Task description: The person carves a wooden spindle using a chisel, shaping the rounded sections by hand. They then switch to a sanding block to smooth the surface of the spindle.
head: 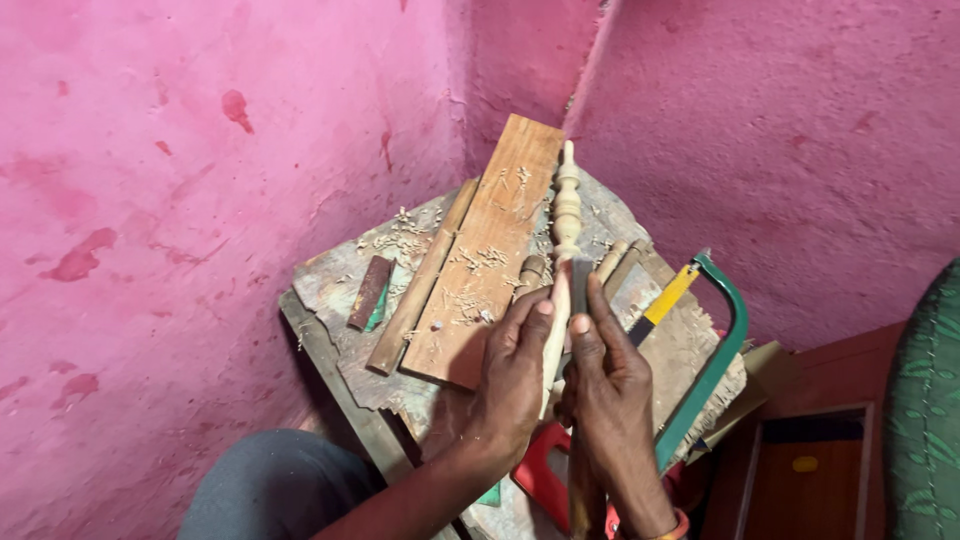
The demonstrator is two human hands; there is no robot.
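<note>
My left hand (515, 375) is wrapped around the lower part of a pale turned wooden spindle (566, 215), fingers curled and the thumb pressed to its side, so it is closed on the wood. My right hand (605, 385) sits just beside it on the other side of the spindle, pinching a dark, flat tool (580, 290) whose upper end lies against the spindle below its carved beads; the forefinger runs up along that tool. The spindle points up and away from me, its knobbed tip reaching past the far end of a broad brown plank (490, 255). That plank lies just left of the spindle on a rough, worn surface (335, 285) littered with shavings, and a narrow wooden strip (420, 285) rests along the plank's left edge. Further left of the spindle a short dark block (370, 293) lies apart. Just right of the spindle sit a few short round wooden pieces (612, 260), and beyond them a green-framed hacksaw (715, 360) with a yellow and black bar. Below the spindle, under my wrists, a red object (540, 475) shows in part. Pink walls (180, 200) close in behind the spindle on both sides.
</note>
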